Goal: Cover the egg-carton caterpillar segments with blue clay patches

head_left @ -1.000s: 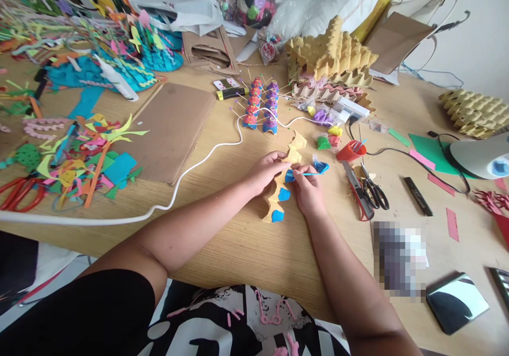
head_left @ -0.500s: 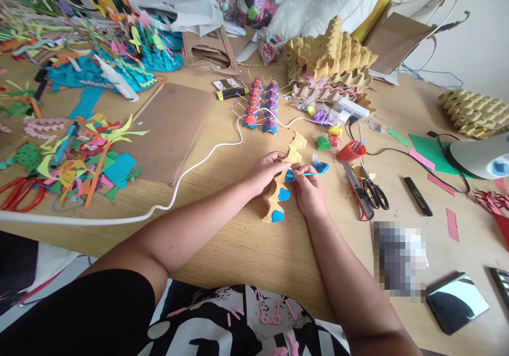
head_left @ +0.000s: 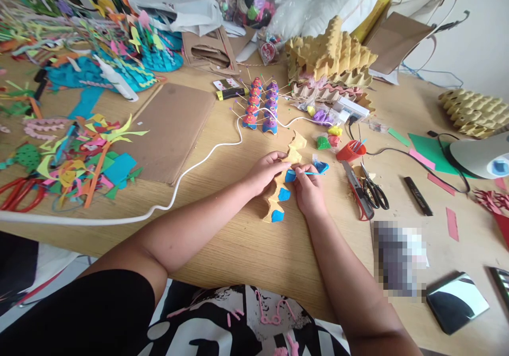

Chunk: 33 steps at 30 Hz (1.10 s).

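Note:
A strip of yellow egg carton [head_left: 274,207] lies at the middle of the table, with blue patches on several of its cups. My left hand [head_left: 265,174] is closed on the strip's left side, above its middle. My right hand [head_left: 310,193] pinches a thin blue tool [head_left: 317,173], whose tip end reaches the blue patch [head_left: 290,176] beside my left fingers. Just beyond my right hand is a piece of blue clay [head_left: 321,166] in clear wrap. Green clay [head_left: 323,142] and yellow clay [head_left: 335,131] sit farther back.
Painted carton strips [head_left: 253,104] with pins stand behind. An orange cup [head_left: 350,150], a cutter [head_left: 358,189] and black scissors [head_left: 376,193] lie right. Cardboard [head_left: 170,128] and paper scraps [head_left: 79,176] are left. A white cable [head_left: 199,166] crosses the table.
The blue tool has shifted slightly in my right fingers, and those fingers have moved a little. My left hand and the carton strip stay in place.

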Motion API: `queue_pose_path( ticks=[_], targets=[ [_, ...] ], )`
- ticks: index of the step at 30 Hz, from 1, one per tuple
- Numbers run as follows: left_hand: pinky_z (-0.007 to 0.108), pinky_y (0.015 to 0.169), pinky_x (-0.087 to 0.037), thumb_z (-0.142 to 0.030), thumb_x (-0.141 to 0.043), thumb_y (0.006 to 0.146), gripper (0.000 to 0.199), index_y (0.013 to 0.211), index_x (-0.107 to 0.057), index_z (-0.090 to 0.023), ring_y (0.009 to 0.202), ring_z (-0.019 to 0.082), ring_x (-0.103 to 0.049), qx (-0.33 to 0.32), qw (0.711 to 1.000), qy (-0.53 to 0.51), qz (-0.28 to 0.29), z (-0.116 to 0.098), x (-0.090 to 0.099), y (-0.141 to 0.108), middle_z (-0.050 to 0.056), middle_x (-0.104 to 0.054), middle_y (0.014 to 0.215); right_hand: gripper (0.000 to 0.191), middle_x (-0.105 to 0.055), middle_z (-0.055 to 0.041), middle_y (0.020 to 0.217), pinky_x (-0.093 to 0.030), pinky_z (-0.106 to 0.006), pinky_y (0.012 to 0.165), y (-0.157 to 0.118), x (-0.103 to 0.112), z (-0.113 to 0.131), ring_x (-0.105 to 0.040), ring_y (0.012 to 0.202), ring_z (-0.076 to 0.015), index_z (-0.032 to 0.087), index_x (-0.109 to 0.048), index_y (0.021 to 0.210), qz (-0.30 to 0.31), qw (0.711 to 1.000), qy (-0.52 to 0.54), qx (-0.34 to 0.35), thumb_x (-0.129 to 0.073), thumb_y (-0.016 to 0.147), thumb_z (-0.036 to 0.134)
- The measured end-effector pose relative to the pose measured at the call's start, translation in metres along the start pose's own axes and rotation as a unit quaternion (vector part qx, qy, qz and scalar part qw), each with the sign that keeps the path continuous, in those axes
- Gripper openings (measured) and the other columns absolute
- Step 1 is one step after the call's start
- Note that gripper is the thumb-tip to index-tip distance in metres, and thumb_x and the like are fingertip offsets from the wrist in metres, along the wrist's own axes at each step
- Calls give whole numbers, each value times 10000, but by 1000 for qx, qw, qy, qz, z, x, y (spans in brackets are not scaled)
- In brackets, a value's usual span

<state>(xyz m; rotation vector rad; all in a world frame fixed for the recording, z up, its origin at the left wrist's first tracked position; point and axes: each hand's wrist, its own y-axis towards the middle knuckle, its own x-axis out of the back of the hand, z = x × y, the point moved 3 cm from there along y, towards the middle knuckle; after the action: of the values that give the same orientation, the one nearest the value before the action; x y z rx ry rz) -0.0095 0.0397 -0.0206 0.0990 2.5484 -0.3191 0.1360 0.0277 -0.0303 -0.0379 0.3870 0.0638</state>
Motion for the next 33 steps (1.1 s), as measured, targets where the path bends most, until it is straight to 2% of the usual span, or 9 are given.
queue_pose_path(
  ticks=[12,17,22,28,33],
  targets=[
    [279,775,-516,-296,-946,684,407,1008,-725,-185,728,126,-694,8,1000,-9,-1,1,0,1,-8,-803,827,488,-712,34,909,-512,-332,824,2,3,-3,-619,837,-165,273,-592,842,4,1000,-22,5,-997,801,542],
    [277,758,-510,-302,-941,682,399,1001,-731,-186,716,126,-688,5,1000,-7,3,1,0,0,-5,-809,819,488,-677,33,865,-503,-337,785,2,3,-3,-596,810,-172,279,-603,841,-6,1000,-21,4,-982,804,585],
    [273,755,-513,-291,-937,683,391,995,-725,-190,710,124,-684,5,1000,-7,2,1,-1,0,-13,-802,803,504,-702,39,886,-505,-332,830,1,1,-2,-618,830,-163,272,-604,837,-4,1000,-15,1,-1011,780,564],
    [267,733,-507,-305,-948,679,398,981,-715,-191,691,115,-672,3,1000,-11,1,0,-1,0,-21,-792,800,485,-676,36,860,-500,-326,784,1,2,-1,-599,820,-167,275,-619,833,-11,1000,-7,-2,-993,799,581],
    [272,751,-516,-294,-942,698,384,995,-720,-194,700,120,-679,9,1000,-8,0,1,0,0,-20,-794,803,500,-702,36,893,-511,-327,817,1,1,-1,-623,843,-166,270,-622,820,-9,1000,-4,1,-1022,768,566]
  ],
)
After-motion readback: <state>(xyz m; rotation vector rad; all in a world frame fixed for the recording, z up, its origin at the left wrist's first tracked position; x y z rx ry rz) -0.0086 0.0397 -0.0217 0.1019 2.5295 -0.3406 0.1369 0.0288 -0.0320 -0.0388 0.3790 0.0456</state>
